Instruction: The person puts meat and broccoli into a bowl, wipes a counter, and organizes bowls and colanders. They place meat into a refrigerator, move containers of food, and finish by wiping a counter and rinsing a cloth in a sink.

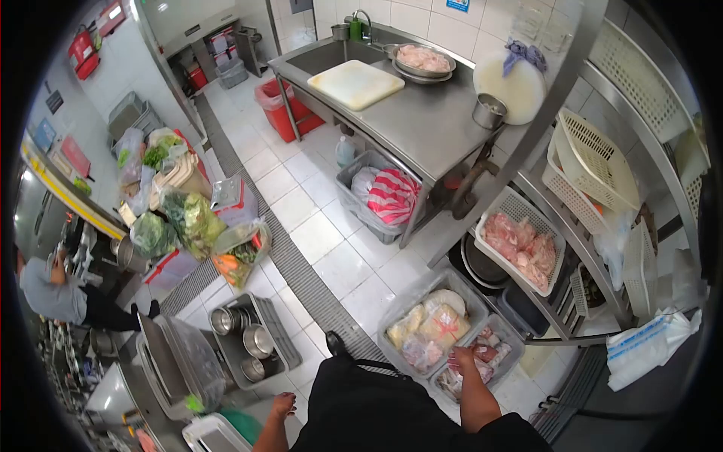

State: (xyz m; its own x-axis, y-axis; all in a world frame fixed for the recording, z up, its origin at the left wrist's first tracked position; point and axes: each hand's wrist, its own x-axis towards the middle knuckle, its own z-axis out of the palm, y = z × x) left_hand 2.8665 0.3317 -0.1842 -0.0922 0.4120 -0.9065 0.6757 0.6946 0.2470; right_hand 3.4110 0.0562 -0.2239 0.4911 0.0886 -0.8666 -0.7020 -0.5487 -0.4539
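Observation:
My right hand [463,360] reaches down over a grey bin [503,371] of wrapped raw meat [488,352], its fingers spread at the bin's near-left side. Whether the fingertips touch the meat or the rim is too small to tell. Beside it stands a larger grey bin [392,305] with bagged food [444,324] inside. On the other side of my body, my left hand [284,405] hangs with loosely bent fingers and nothing visible in it. Near that hand are a grey crate [290,343] holding metal pots [257,343] and a white lidded container [218,433].
A perforated basket of raw chicken [520,245] sits on the right rack [591,264]. Ahead is a steel sink table [452,143] with a cutting board [355,84]. Bagged vegetables [196,218] stand left of the floor drain [290,256]. A person [56,290] stands far left.

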